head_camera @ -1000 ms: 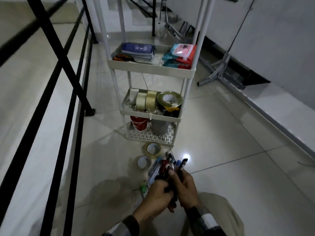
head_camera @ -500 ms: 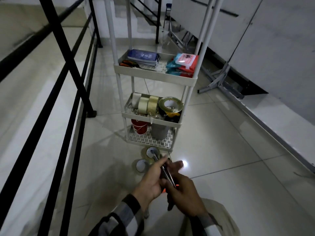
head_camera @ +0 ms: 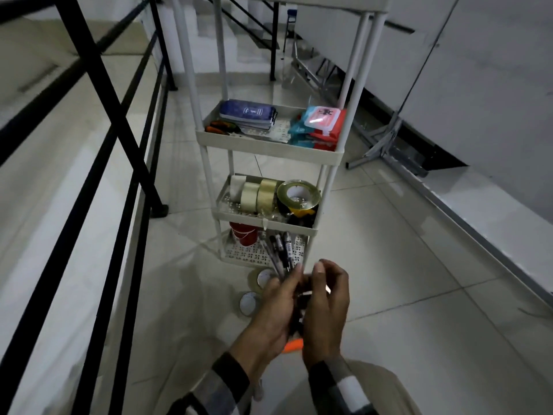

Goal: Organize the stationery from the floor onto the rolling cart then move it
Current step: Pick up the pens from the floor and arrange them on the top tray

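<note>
Before the cart (head_camera: 263, 229), both hands now raise the pens (head_camera: 279, 250).

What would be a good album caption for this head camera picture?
Both hands, left hand and right hand, gather a bundle of pens before a white rolling cart; two tape rolls lie on the floor.

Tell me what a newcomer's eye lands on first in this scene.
First, the two hands low in the middle, the left hand and right hand together gripping a bundle of pens whose tips point up toward the cart. Just beyond them stands the white rolling cart, with notebooks on an upper shelf and tape rolls on the shelf below. Two more tape rolls on the floor lie at its foot.
</note>
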The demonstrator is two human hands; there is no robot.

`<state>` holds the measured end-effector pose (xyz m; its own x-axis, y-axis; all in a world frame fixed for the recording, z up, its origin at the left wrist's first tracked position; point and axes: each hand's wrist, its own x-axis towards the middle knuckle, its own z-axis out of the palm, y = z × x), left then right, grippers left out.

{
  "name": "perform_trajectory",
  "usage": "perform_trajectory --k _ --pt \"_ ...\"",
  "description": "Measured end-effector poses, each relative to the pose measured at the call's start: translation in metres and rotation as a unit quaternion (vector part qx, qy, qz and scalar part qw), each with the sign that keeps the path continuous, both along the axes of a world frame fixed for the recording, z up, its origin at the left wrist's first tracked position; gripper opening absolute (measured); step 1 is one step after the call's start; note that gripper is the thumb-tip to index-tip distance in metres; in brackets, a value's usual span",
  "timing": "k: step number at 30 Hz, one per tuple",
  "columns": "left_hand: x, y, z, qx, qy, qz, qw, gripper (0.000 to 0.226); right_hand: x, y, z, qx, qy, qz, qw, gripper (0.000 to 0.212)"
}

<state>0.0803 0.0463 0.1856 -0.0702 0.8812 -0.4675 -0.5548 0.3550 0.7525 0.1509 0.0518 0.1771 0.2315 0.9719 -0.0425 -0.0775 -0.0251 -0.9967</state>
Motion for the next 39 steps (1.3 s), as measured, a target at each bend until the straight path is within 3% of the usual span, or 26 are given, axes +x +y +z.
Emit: perform_trajectory --k 4,8,11,14,16,19,25,32,36,39 --pt "-0.021 0.024 0.018 0.055 0.15 -0.053 0.986 0.026 0.018 0.034 0.046 0.082 -0.187 0.159 0.966 0.044" --pt "-0.032 0.047 0.045 0.143 0.327 -0.146 0.923 0.026 0.031 0.078 0.113 0.113 -0.305 0.277 0.904 0.074" --pt "-0.041 0.068 0.079 0.167 0.347 -0.163 0.908 0.015 0.043 0.101 0.159 0.124 -0.324 0.33 0.878 0.057" --pt "-0.046 0.083 0.132 0.193 0.329 -0.201 0.902 0.041 0.05 0.114 0.212 0.122 -0.265 0.336 0.896 0.027" --pt "-0.047 0.094 0.173 0.225 0.358 -0.213 0.881 0.044 0.053 0.122 0.252 0.121 -0.221 0.324 0.912 0.011" --pt "-0.044 0.108 0.234 0.262 0.399 -0.2 0.855 0.036 0.058 0.135 0.314 0.129 -0.226 0.325 0.909 0.007" --pt "-0.042 0.136 0.326 0.334 0.432 -0.132 0.828 0.035 0.066 0.172 0.425 0.192 -0.268 0.374 0.867 0.012" --pt "-0.061 0.182 0.368 0.371 0.565 -0.096 0.73 0.063 0.068 0.256 0.481 0.208 -0.243 0.382 0.867 0.017" --pt "-0.086 0.214 0.392 0.364 0.664 -0.04 0.652 0.07 0.071 0.312 0.505 0.183 -0.223 0.367 0.884 0.026" --pt "-0.107 0.245 0.4 0.299 0.751 -0.095 0.581 0.074 0.069 0.352 0.514 0.129 -0.286 0.388 0.867 0.019"
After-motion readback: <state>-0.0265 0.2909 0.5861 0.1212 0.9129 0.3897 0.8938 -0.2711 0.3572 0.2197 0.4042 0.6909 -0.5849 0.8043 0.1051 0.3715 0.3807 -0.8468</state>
